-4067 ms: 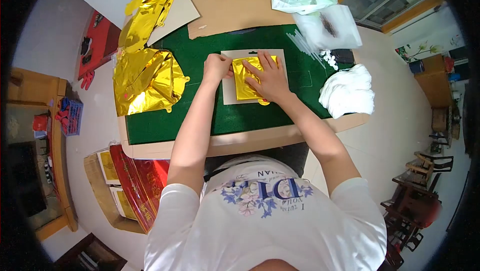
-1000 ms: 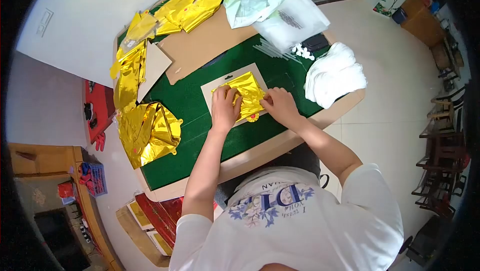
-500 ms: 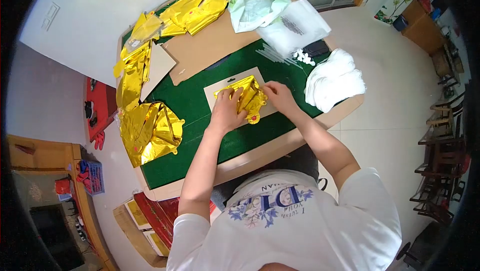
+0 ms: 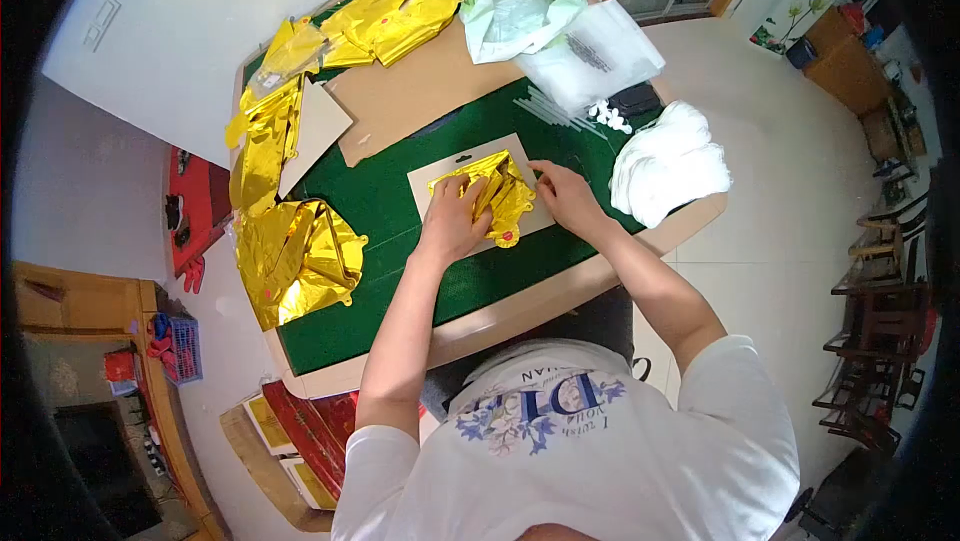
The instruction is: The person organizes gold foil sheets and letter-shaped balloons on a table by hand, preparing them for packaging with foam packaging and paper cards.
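A folded gold foil piece [image 4: 508, 193] lies on a beige card [image 4: 424, 181] with a slot near its upper edge, on the green table cover [image 4: 385, 286]. My left hand [image 4: 455, 221] rests on the foil's left side, its fingers spread and pressing it down. At the card's right edge is my right hand [image 4: 565, 196], fingers bent and apart, beside the foil with nothing visible in it. A red spot marks the foil's lower end. More gold foil [image 4: 300, 256] lies at the left side of the table.
Flat cardboard [image 4: 425, 91] and a beige card [image 4: 317, 126] lie beyond my hands. Plastic bags [image 4: 520, 11], pale sticks [image 4: 555, 111], small white pieces [image 4: 610, 117], a black item [image 4: 634, 99] and a white stack [image 4: 668, 166] are at the back right.
My right hand has moved slightly down, and its fingers are a little further apart. My left hand stays on the foil, almost unmoved.
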The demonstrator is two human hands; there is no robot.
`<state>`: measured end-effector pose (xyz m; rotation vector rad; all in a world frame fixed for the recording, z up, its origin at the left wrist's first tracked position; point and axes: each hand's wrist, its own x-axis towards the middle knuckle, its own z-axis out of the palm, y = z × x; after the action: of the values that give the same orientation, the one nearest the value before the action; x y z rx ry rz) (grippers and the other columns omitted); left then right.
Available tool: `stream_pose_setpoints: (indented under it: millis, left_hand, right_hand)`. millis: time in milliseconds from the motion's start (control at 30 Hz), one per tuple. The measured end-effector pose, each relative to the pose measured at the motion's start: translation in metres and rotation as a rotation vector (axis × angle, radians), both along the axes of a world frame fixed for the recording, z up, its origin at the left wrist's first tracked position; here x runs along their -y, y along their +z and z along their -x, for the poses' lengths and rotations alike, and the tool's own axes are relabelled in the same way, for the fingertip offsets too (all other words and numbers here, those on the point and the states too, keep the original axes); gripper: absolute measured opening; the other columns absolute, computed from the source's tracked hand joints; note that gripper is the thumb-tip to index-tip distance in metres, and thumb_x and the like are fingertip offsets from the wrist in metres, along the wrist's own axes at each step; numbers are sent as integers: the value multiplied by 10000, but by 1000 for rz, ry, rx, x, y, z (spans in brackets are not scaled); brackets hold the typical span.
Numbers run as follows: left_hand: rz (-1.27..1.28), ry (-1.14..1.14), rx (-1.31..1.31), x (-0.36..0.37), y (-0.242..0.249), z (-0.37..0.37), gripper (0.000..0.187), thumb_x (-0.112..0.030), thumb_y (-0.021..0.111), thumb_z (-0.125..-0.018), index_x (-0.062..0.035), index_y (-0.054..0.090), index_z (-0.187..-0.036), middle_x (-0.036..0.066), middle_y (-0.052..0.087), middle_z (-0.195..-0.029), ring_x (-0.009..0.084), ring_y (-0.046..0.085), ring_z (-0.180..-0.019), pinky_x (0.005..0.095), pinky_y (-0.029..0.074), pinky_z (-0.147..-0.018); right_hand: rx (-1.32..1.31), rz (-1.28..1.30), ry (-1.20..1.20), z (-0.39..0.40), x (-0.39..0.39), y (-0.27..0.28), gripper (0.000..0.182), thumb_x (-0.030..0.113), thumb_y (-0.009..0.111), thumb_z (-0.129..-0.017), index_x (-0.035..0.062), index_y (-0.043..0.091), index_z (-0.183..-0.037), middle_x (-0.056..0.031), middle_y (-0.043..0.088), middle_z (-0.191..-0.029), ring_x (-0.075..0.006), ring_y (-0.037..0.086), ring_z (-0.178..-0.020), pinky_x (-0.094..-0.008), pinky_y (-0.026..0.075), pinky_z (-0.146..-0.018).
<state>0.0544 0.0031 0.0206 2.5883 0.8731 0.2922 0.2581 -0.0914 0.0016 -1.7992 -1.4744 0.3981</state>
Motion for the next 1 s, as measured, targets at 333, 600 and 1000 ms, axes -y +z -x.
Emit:
stream_pose_setpoints:
  millis: [333,600,1000]
  left_hand:
    - [27,25,23,-1,-2,0,466,-292,535,-892,0,520,-1256,208,478,-1299,363,408,-1240,425,368,-1045]
    - [22,20,14,-1,-2,0,457,-279,539,-886,4,523,-1244,206,474,-1302,365,407,-1242,428,367,-1048]
    - [12,20,24,-1,-2,1,471,-273,543,-881,18,518,-1250,216,482,-1291,368,410,-1242,427,373,-1044]
  right_hand:
    - [-86,361,-40,6,-6,-8,174,119,550,-856,26,658,-955,-170,664,-873,-323,648,-823,-397,508,-729]
    - [-100,205,32,1,1,-13,181,22,512,-826,22,661,-929,-134,633,-936,-298,607,-905,-350,484,-795]
    - [-185,7,67,13,-9,-20,227,-18,545,-821,65,599,-1024,-125,628,-865,-321,602,-881,-402,493,-775]
